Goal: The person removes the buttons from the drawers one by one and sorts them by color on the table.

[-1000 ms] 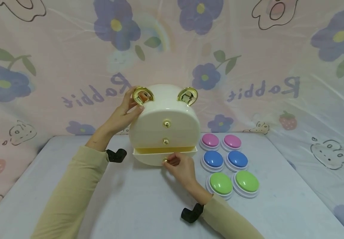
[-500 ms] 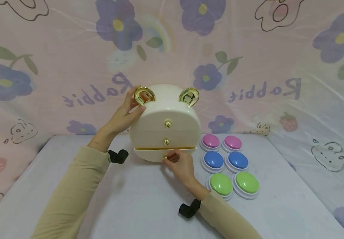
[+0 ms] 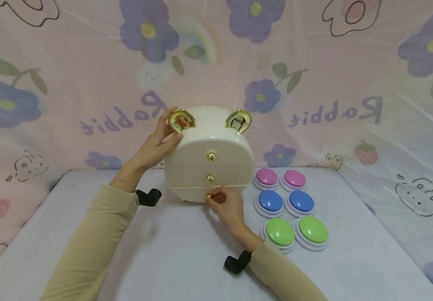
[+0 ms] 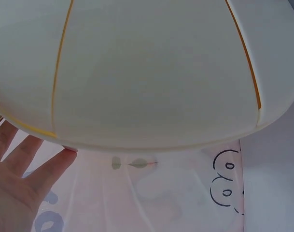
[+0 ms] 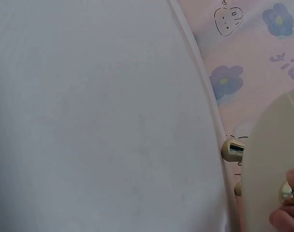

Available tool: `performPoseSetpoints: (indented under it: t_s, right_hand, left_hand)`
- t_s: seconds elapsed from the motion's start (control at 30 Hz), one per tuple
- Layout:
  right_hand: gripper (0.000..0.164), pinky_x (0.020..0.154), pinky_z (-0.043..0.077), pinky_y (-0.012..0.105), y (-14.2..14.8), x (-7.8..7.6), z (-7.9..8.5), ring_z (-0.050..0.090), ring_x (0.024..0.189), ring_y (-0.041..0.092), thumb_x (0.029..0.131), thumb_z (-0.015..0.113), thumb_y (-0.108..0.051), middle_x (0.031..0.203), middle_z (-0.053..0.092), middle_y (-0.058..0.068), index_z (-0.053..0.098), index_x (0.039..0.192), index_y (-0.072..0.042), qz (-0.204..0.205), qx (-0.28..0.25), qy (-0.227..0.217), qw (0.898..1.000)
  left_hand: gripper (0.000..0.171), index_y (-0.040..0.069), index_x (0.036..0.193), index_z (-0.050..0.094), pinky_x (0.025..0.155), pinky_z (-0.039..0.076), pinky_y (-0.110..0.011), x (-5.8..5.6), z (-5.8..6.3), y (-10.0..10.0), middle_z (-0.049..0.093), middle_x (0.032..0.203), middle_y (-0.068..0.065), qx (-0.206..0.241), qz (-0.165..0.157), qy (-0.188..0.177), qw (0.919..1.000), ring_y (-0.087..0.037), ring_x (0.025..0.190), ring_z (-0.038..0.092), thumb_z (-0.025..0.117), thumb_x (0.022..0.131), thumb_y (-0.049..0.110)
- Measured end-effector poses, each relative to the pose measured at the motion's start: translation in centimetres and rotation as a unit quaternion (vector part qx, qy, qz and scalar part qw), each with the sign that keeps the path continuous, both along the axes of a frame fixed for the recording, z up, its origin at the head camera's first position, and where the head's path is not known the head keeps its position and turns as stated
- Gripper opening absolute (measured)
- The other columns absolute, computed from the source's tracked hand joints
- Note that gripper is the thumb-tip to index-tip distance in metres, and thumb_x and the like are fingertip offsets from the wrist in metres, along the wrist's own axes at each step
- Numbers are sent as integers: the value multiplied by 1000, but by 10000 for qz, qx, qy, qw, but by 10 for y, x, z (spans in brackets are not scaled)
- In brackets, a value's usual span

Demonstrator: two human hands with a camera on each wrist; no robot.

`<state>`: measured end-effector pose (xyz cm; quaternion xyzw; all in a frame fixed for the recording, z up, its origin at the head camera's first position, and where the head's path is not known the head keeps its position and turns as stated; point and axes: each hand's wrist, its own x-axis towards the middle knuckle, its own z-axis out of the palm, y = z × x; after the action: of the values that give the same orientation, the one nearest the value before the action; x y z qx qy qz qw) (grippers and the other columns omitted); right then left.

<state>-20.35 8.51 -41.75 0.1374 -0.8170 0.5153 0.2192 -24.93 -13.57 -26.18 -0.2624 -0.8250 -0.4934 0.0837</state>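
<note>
A cream-white storage box (image 3: 186,163) with drawers and gold-rimmed ears stands on the table, its front towards me. My left hand (image 3: 155,146) holds its upper left corner by the ear (image 3: 182,120), thumb in front and fingers behind. From the left wrist, the fingers (image 4: 52,171) lie along the box's edge. Down at the bottom drawer (image 3: 191,194), my right hand (image 3: 228,209) pinches its gold knob (image 3: 208,195) between thumb and fingers. That drawer sits flush with the front. The right wrist view catches the knob (image 5: 287,193) between fingertips. Two more gold knobs (image 3: 211,156) are above.
Right of the box stand push buttons on white bases in pairs: pink (image 3: 266,176), blue (image 3: 270,200) and green (image 3: 279,232). The green pair lies close to my right forearm (image 3: 276,263). A patterned cloth (image 3: 216,50) hangs behind the white table (image 3: 156,251).
My right hand has pushed the bottom drawer inward by its knob, from partly out to flush with the front. The left hand keeps its hold on the ear.
</note>
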Motion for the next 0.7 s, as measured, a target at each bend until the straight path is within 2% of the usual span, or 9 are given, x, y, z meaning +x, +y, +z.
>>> performPoseSetpoints:
  t_s: [0.1, 0.47, 0.7]
  right_hand:
    - [14, 61, 54, 18, -1, 1, -2, 68, 67, 17, 74, 80, -6, 75, 71, 10, 70, 82, -1, 13, -33, -36, 10000]
    - [16, 59, 54, 19, -3, 1, -3, 68, 65, 18, 74, 81, -7, 75, 71, 10, 69, 82, 0, -52, 68, 263, 9996]
    - [17, 60, 54, 19, -3, 0, -3, 68, 66, 18, 74, 81, -8, 74, 71, 9, 69, 82, -1, -172, 118, 255, 9995]
  left_hand:
    - [69, 45, 149, 7, 110, 30, -57, 0, -1, -1, 36, 147, -17, 10, 0, 4, 10000, -32, 142, 30, 50, 99, 27]
    - [70, 39, 152, 5, 111, 29, -57, 1, -2, -3, 32, 149, -19, 63, -195, 60, 9998, -35, 143, 27, 49, 100, 22]
    - [69, 37, 152, 7, 112, 28, -57, 1, -2, -2, 30, 151, -18, 3, -158, 97, 9998, -35, 142, 28, 50, 100, 23]
